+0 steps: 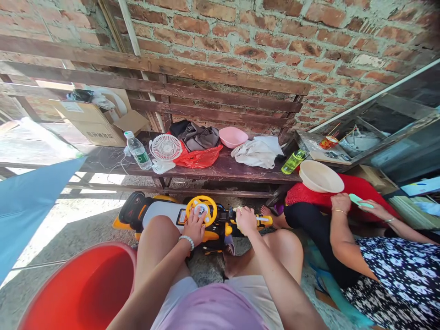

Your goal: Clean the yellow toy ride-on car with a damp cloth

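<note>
A yellow and black ride-on toy vehicle (156, 211) stands sideways in front of my knees. My left hand (195, 225), with a beaded bracelet at the wrist, lies over the hub of its yellow steering wheel (211, 206), fingers stretched out and apart. To the right, my right hand (246, 221) is closed around the toy's front arm (264, 221), whose yellow end sticks out past my fingers. What lies under that palm is hidden.
Behind the toy, a dark wooden bench (220, 172) holds a water bottle (138, 151), a white fan (165, 147), a pink basin (233, 136) and cloths. A red tub (85, 284) stands at left. On the right, a co-worker's hands (341, 202) hold a green-handled tool (360, 201).
</note>
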`<action>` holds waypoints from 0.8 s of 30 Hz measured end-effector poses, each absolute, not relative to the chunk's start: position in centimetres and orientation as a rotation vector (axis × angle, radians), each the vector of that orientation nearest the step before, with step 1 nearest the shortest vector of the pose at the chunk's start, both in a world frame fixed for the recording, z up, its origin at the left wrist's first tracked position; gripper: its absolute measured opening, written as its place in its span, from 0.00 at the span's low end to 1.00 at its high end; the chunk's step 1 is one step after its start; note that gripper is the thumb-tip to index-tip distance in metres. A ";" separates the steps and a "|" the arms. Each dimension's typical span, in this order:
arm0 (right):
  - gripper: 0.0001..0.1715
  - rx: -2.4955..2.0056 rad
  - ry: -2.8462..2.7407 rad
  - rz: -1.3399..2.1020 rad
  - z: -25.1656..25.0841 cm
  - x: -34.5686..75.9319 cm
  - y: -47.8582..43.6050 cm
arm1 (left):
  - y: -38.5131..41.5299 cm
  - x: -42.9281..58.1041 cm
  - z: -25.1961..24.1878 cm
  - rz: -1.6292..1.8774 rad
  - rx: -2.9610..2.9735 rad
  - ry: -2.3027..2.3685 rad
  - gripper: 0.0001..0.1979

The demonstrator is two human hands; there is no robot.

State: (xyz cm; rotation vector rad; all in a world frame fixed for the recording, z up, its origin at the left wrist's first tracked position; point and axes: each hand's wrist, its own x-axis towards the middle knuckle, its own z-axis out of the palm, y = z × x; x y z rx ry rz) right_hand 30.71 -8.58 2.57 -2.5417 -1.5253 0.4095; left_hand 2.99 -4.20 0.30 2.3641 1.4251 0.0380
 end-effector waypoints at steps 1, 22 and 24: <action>0.27 -2.491 -1.528 0.426 2.6 29.9 -8.2 | -4.2 3.0 0.5 0.029 2.359 1.418 0.36; 0.25 -2.808 -1.177 0.223 1.5 36.9 -11.6 | -4.1 2.9 1.1 0.035 2.322 1.372 0.36; 0.25 -2.690 -1.161 0.183 0.6 34.9 -11.8 | -4.2 3.0 1.2 0.027 2.317 1.381 0.36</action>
